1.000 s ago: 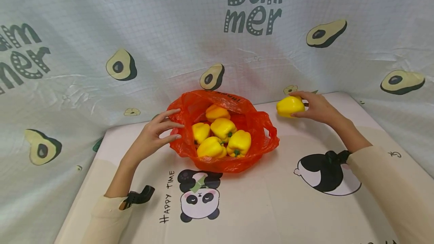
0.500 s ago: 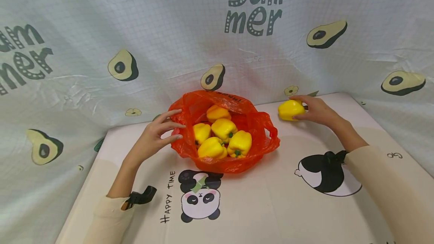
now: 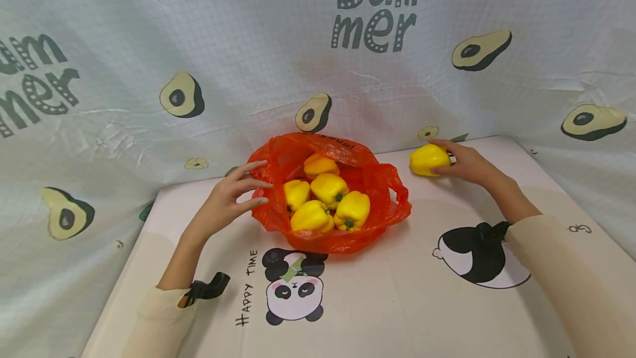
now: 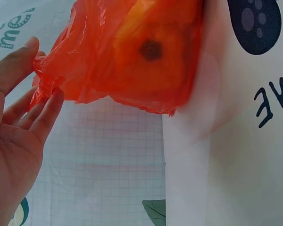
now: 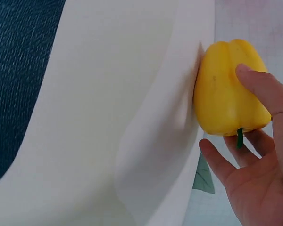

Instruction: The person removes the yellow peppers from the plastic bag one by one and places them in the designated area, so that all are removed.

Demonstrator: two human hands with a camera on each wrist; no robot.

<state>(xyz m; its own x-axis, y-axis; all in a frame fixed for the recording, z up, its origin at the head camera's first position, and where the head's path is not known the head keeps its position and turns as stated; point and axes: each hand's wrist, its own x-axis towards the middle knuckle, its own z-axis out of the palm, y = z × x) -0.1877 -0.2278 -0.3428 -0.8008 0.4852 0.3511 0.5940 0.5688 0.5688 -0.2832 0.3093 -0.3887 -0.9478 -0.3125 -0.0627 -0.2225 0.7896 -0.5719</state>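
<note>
I've got the right hand [image 3: 467,166] gripping a yellow bell pepper [image 3: 427,160] by its stem end at the bench [image 3: 397,291]'s far edge, near the right corner, as my left hand [image 3: 227,199] pinches the left side of a red plastic bag [image 3: 323,243] with five more peppers [image 3: 328,189] inside.

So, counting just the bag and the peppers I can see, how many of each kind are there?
Red plastic bag: 1
Bell peppers: 6 visible (5 inside the bag, 1 at the right hand)
Total: 7
</note>
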